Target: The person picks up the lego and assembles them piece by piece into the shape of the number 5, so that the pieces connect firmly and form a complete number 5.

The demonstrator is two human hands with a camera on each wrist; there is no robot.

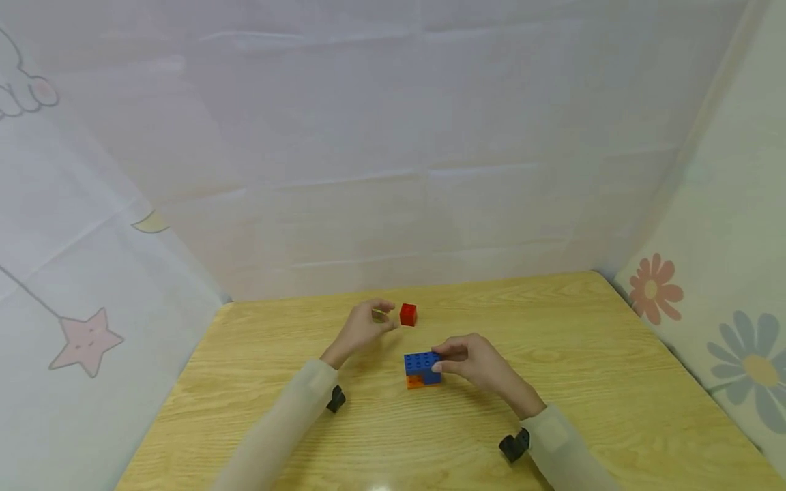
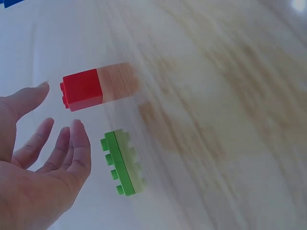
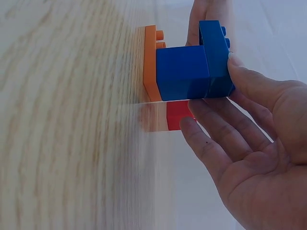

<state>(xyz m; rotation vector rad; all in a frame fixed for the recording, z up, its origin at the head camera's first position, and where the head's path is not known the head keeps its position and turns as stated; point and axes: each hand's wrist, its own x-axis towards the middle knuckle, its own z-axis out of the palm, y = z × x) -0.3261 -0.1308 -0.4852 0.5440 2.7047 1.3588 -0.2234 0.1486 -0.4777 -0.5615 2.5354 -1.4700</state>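
My right hand (image 1: 479,361) pinches the top blue brick (image 3: 214,62) of a small stack, thumb on one side and fingers on the other. Beneath that flat brick is a square blue block (image 3: 181,74), set on one end of a thin orange brick (image 3: 150,67) that lies on the table. A gap shows between the blue top and the orange base at the stack's left. Farther back, my left hand (image 1: 361,326) hovers with relaxed fingers and holds nothing. Beyond its fingertips are a red block (image 2: 83,90) and a thin green brick (image 2: 120,163), both apart from the hand.
The wooden table (image 1: 258,382) runs back to a pale cloth wall (image 1: 393,225). Printed cloth also hangs on the left and right sides. A dark wrist camera (image 1: 514,446) sits on the right wrist, and another camera (image 1: 336,399) on the left.
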